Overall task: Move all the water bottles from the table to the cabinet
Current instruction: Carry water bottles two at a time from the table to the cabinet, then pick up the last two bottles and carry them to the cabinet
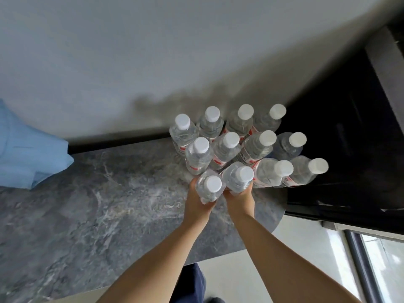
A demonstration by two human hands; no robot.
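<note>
While each hand [197,200] [239,199] grips one bottle [209,186] [238,177], others crowd the grey marble table [98,204] by a white wall [131,51].

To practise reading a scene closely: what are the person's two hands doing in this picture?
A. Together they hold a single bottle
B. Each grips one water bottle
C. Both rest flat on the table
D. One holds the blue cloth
B: the left hand wraps around one white-capped water bottle and the right hand around another water bottle, at the near edge of the cluster on the grey marble table.
</note>
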